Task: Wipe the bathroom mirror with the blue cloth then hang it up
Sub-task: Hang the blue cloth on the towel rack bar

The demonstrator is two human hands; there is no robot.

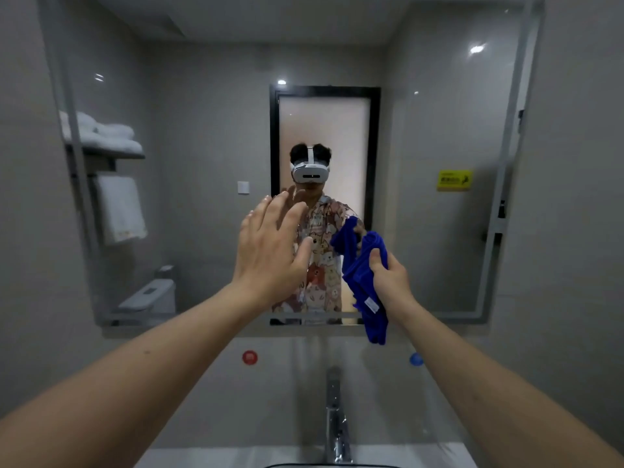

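Bathroom mirror (439, 248): wide wall-mounted pane with a pale frame, fixed above the basin. Rigid, smooth and hard; likely slick under a cloth and breakable at the edges, so it wants flat, even pressure rather than a jab. Nothing on it to take hold of; it is a surface to be worked, not carried.

Left hand (270, 251): raised in front of the glass, fingers straight and spread, palm toward the mirror, holding nothing. Whether the fingertips touch the glass cannot be told.

Right hand (388, 278): fingers and thumb curled round the upper part of the blue cloth (363, 282), bunching it in the fist just in front of the lower middle of the mirror.

The cloth: looks like microfibre, limp and light. It is crumpled at the grip, with a loose tail hanging below the hand to past the mirror's bottom edge. A small white label (371, 304) shows on the hanging part. Soft, no stiffness, will fold wherever pressed. Judged best held as a wad under a flat palm for wiping, since a loose tail would drag and flap. For hanging, a corner or the top edge would be the place to pinch.

Wiping not yet visibly begun; the cloth seems near the glass, contact uncertain.

Below: chrome tap (334, 417), with red (250, 357) and blue (416, 359) markers on the wall above it.
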